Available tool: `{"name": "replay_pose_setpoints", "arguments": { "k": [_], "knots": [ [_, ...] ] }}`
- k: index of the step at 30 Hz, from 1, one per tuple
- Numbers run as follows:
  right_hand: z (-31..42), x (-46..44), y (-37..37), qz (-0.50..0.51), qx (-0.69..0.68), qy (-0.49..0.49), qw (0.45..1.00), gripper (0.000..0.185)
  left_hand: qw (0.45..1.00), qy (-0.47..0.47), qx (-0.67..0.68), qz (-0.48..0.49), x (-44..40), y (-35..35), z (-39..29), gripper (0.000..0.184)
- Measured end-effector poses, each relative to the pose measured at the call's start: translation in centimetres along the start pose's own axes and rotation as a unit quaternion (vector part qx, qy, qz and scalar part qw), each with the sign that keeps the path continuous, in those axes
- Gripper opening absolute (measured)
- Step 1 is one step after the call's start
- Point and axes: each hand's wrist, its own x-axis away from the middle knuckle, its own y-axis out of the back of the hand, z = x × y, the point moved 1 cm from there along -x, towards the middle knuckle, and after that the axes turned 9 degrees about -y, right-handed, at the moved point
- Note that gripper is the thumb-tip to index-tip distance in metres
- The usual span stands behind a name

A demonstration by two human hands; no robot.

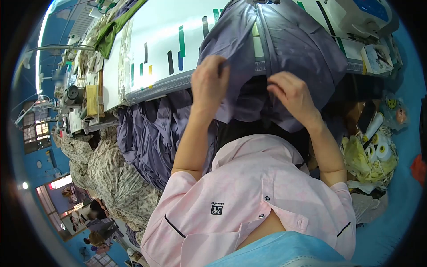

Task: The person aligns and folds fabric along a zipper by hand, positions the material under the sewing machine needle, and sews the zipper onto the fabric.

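Observation:
A greyish-purple fabric piece (307, 49) lies under the lit sewing machine needle area (258, 3) and hangs over the table's front edge. A narrow, darker strip (266, 40), possibly a zipper or folded seam, runs down it from the needle. My left hand (209, 80) is closed at the fabric's left edge, its fingertips partly hidden. With thumb and fingers pinched, my right hand (291, 91) is at the strip's lower part, on the fabric nearer my body.
Colored tape strips (182, 41) mark the white table (155, 31), which has a ruler edge (164, 82). More purple cloth (151, 129) and patterned cloth (115, 178) are heaped at left. Thread spools (382, 151) and a phone-like dark object (366, 116) lie at right.

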Motion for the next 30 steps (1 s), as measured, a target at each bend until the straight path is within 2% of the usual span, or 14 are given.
{"name": "replay_pose_setpoints", "arguments": {
  "k": [3,6,9,12,16,19,25,28,30],
  "knots": [
    [-0.7,-3.1,-0.6,-0.044,-0.022,-0.021,0.999,0.014,0.998,0.003,-0.06,0.007,-0.7,3.1,0.6,0.011],
    [-0.8,-6.0,-1.7,-0.059,-0.044,-0.029,0.997,0.013,0.998,0.014,-0.063,-0.007,-1.4,5.2,0.5,0.01],
    [0.3,-8.3,-2.6,-0.071,-0.06,-0.001,0.996,0.013,0.993,-0.037,-0.096,-0.05,-1.4,6.0,1.3,0.01],
    [1.5,-10.1,-3.4,-0.078,-0.058,0.043,0.994,0.013,0.991,-0.035,-0.122,-0.043,-1.0,6.7,1.7,0.012],
    [2.8,-12.5,-4.8,-0.099,-0.071,0.123,0.985,0.013,0.984,-0.083,-0.147,-0.055,-0.8,6.5,2.4,0.013],
    [3.6,-14.4,-6.1,-0.057,-0.107,0.182,0.976,0.015,0.976,-0.115,-0.175,-0.058,-0.6,6.3,2.9,0.013],
    [4.3,-15.4,-6.2,0.077,-0.06,0.132,0.986,0.016,0.966,-0.164,-0.185,-0.072,-0.7,6.2,3.2,0.015],
    [4.5,-15.3,-6.4,0.056,-0.057,0.133,0.988,0.013,0.964,-0.178,-0.179,-0.079,-0.9,6.3,3.1,0.018],
    [4.4,-14.9,-7.0,0.021,-0.055,0.132,0.989,0.01,0.973,-0.15,-0.154,-0.085,-0.6,5.8,3.8,0.017]
  ]
}}
